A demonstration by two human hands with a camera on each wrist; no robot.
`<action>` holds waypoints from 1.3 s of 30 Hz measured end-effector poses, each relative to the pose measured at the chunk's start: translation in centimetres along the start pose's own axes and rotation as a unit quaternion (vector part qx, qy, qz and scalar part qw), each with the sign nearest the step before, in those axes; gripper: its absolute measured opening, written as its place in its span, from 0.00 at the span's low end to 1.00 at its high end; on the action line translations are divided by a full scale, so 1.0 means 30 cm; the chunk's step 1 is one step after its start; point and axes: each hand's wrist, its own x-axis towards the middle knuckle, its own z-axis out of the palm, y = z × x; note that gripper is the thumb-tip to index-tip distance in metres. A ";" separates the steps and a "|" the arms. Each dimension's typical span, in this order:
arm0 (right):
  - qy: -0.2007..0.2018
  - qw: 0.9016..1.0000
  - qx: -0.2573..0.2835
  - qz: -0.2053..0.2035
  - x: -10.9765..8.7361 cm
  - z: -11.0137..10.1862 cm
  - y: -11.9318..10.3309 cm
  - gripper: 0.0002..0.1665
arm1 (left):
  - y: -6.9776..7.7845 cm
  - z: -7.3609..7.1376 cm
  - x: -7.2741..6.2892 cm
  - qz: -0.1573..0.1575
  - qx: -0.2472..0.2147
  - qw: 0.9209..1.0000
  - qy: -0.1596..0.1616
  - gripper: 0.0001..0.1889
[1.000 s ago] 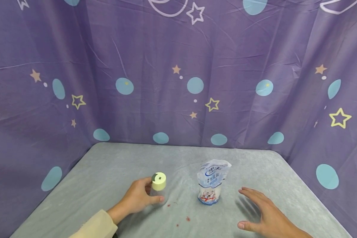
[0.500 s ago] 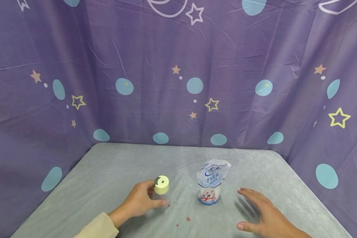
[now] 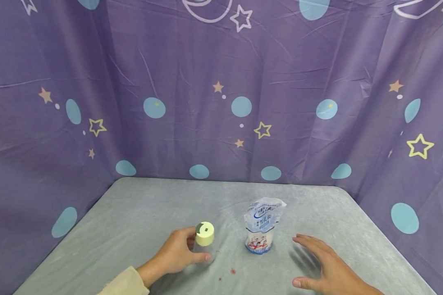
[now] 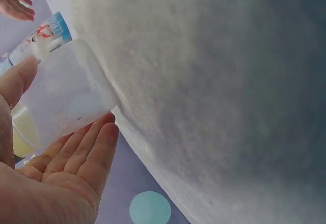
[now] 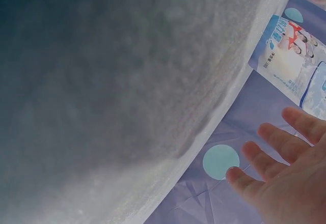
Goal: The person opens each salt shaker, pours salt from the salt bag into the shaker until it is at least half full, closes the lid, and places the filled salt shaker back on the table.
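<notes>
My left hand holds a clear jar with a pale yellow lid, thumb on one side and fingers on the other. The jar stands upright on the grey-covered table. To its right stands a blue and white pouch with printed figures near its base, its top crumpled and leaning. My right hand is to the right of the pouch, apart from it, with thumb and fingers spread and nothing between them. In the right wrist view its fingers are extended beside the pouch.
A grey cloth covers the table. Small reddish marks lie on it in front of the pouch. A purple curtain with stars and blue ovals hangs behind and at both sides.
My left hand and the jar have shifted slightly right and toward me across the table. The pouch stays in place; my right hand has barely moved.
</notes>
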 end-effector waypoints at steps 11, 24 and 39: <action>0.005 1.000 0.003 -0.018 0.003 0.002 -0.001 0.52 | 0.022 0.012 -0.010 0.007 -0.015 1.000 -0.021 0.31; 0.014 0.999 0.004 -0.037 0.007 0.001 -0.022 0.53 | 0.046 0.038 -0.031 0.035 0.000 0.999 -0.010 0.28; 0.026 0.998 0.010 -0.052 0.011 0.011 -0.034 0.53 | 0.064 0.064 -0.038 0.038 -0.009 0.999 -0.023 0.26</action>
